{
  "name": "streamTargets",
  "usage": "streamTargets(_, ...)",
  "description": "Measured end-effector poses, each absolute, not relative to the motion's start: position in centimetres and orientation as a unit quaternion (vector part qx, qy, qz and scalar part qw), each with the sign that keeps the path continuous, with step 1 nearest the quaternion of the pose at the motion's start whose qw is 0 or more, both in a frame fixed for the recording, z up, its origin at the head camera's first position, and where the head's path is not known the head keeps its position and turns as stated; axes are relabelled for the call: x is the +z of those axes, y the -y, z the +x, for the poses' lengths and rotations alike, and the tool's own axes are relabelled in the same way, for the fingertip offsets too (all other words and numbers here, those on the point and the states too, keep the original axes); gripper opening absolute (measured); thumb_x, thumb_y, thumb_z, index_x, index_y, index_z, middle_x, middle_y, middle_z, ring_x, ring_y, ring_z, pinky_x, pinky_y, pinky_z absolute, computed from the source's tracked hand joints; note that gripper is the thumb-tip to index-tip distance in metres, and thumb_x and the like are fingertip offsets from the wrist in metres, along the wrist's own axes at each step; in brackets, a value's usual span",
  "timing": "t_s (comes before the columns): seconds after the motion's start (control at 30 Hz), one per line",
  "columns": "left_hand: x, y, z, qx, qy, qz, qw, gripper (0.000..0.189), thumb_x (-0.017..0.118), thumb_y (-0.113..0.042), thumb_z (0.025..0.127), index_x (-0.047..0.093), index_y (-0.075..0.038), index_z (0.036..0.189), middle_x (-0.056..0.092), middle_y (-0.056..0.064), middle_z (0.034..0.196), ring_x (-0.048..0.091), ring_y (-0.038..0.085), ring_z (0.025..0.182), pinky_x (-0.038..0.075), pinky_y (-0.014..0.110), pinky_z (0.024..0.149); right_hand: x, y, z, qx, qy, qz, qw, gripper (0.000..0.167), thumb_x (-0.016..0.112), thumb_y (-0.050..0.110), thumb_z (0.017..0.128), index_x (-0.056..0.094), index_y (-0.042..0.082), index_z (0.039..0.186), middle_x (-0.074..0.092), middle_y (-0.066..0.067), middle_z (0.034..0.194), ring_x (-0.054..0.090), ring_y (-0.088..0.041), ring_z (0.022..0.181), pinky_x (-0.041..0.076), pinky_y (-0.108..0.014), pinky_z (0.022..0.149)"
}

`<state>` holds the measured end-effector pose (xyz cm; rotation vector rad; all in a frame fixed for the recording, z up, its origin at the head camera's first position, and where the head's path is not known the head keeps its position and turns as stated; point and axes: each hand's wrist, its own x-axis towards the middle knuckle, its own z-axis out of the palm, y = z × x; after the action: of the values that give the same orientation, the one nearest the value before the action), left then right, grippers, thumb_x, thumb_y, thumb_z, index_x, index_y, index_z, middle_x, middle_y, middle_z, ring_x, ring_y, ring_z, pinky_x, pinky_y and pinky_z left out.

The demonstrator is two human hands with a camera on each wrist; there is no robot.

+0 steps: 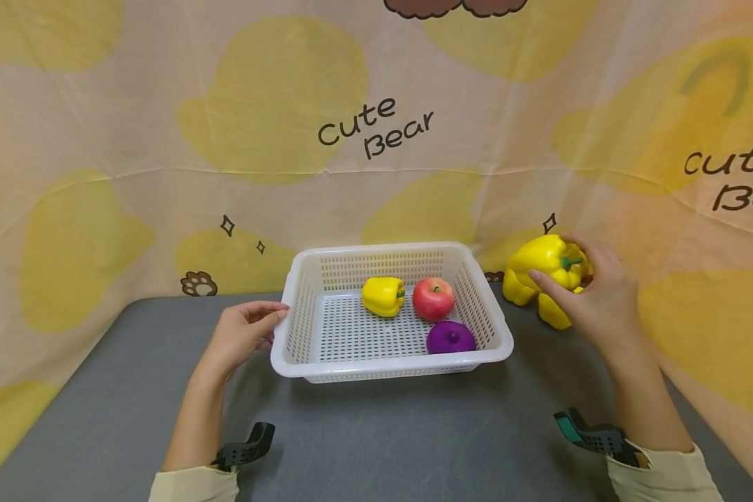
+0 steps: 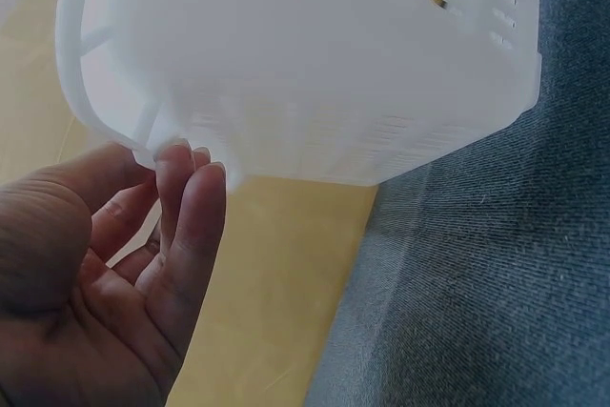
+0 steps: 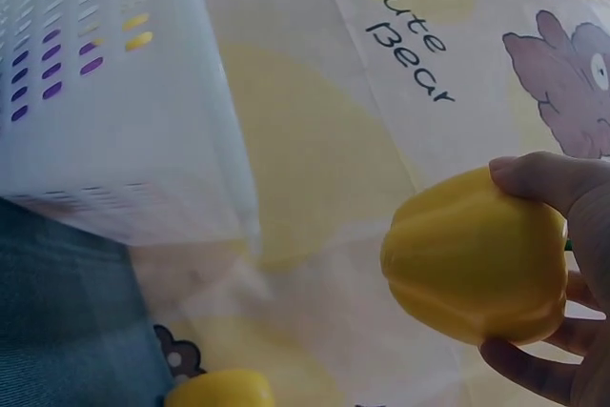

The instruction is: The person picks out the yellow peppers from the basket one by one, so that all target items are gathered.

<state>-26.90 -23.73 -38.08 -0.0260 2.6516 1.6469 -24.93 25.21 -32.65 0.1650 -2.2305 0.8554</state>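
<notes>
A glossy yellow pepper (image 1: 542, 256) (its green stem (image 1: 568, 263) toward the right in the head view) is held up to the right of a white basket (image 1: 364, 367), rectangular, perforated and open side up.

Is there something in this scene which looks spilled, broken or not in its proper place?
Nothing stands out as odd. The white basket looks whole; the small yellow pepper, red apple and purple vegetable inside show no damage. The right hand holds a larger yellow pepper, also without visible damage; the yellow pieces near it are partly hidden.

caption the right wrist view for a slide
Right hand holds a yellow bell pepper; white perforated basket at upper left.
</notes>
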Motion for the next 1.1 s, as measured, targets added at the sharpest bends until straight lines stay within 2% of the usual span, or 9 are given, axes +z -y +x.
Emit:
streamTargets(0.1, -38.1, 23.7, -26.9, 0.528, -0.849, -0.008, 0.010, 0.043, 0.068, -0.032, 0.098, 0.066, 0.000, 0.127, 0.074, 0.010, 0.104, 0.068, 0.016, 0.074, 0.062, 0.037, 0.071, -33.0, -25.4, -25.2, 0.331, 0.876, 0.058, 0.346, 0.063, 0.084, 0.025, 0.082, 0.059, 0.006, 0.137, 0.060, -0.022, 0.132, 0.054, -0.034, 0.106, 0.031, 0.003, 0.075)
streamTargets(0.23, -38.0, 23.7, -26.9, 0.528, -0.849, -0.009, 0.011, 0.043, 0.068, -0.033, 0.098, 0.067, -0.001, 0.126, 0.074, 0.010, 0.105, 0.068, 0.016, 0.075, 0.061, 0.035, 0.071, -33.6, -25.6, -25.7, 0.323, 0.885, 0.053, 0.330, 0.064, 0.081, 0.031, 0.086, 0.058, 0.006, 0.140, 0.060, -0.024, 0.131, 0.054, -0.037, 0.105, 0.032, -0.006, 0.076)
streamTargets(0.5, -37.8, 23.6, -26.9, 0.540, -0.841, -0.004, 0.016, 0.043, 0.067, -0.030, 0.098, 0.065, 0.002, 0.128, 0.073, 0.002, 0.096, 0.066, 0.012, 0.071, 0.060, 0.033, 0.068, -35.0, -25.9, -27.0, 0.315, 0.890, 0.068, 0.321, 0.061, 0.079, 0.027, 0.088, 0.057, 0.002, 0.139, 0.061, -0.027, 0.132, 0.055, -0.043, 0.110, 0.044, -0.047, 0.087)
streamTargets(0.63, -37.9, 23.6, -26.9, 0.542, -0.840, -0.006, 0.017, 0.043, 0.067, -0.029, 0.098, 0.065, 0.001, 0.129, 0.073, 0.000, 0.094, 0.065, 0.012, 0.071, 0.060, 0.033, 0.067, -35.7, -26.0, -27.6, 0.320, 0.892, 0.074, 0.309, 0.061, 0.079, 0.027, 0.088, 0.057, 0.001, 0.138, 0.059, -0.027, 0.134, 0.055, -0.045, 0.116, 0.046, -0.061, 0.094)
streamTargets(0.77, -37.9, 23.6, -27.0, 0.541, -0.841, -0.007, 0.016, 0.043, 0.067, -0.029, 0.098, 0.065, 0.001, 0.129, 0.073, 0.000, 0.095, 0.065, 0.012, 0.071, 0.060, 0.033, 0.067, -36.6, -26.1, -28.2, 0.319, 0.895, 0.085, 0.301, 0.060, 0.080, 0.025, 0.087, 0.058, 0.000, 0.136, 0.059, -0.028, 0.133, 0.055, -0.045, 0.117, 0.044, -0.062, 0.097)
streamTargets(1.1, -37.8, 23.6, -26.9, 0.542, -0.840, -0.006, 0.015, 0.043, 0.068, -0.030, 0.098, 0.066, 0.001, 0.128, 0.073, 0.001, 0.096, 0.066, 0.013, 0.072, 0.060, 0.033, 0.068, -37.8, -26.1, -28.8, 0.297, 0.910, 0.077, 0.278, 0.059, 0.079, 0.028, 0.088, 0.057, 0.000, 0.135, 0.059, -0.028, 0.132, 0.053, -0.043, 0.113, 0.043, -0.059, 0.092)
